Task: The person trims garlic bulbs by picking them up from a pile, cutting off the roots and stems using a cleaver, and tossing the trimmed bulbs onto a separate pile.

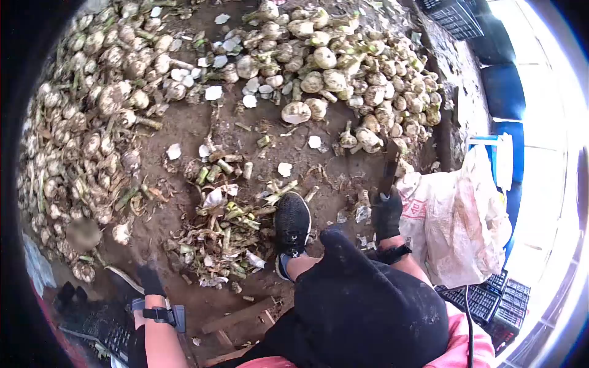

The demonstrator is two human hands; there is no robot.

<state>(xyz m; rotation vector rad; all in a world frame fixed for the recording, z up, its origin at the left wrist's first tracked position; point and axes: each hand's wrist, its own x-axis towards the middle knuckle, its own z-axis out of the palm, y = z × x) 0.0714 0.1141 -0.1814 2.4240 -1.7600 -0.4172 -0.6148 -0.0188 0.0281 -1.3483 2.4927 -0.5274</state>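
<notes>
My left hand [149,279], in a dark glove, is low on the left beside the heap. A long pale stalk [124,278] runs into it, and the hand looks closed on the stalk's end, though the fingers are blurred. At the stalk's far end is a blurred round bulb [84,234]. My right hand [388,216], also dark-gloved, is wrapped round a knife whose dark blade [390,167] points up and away. The blade tip is close to a pile of pale round bulbs with cut stalks [374,98]. The knife's handle is hidden in the glove.
Another heap of bulbs [92,147] fills the left side. Cut stalks and leaves [224,230] lie by my shoe [292,224]. A white woven sack [457,221] stands at the right, near black crates [500,300] and a blue-and-white bucket [503,159]. White slices dot the soil.
</notes>
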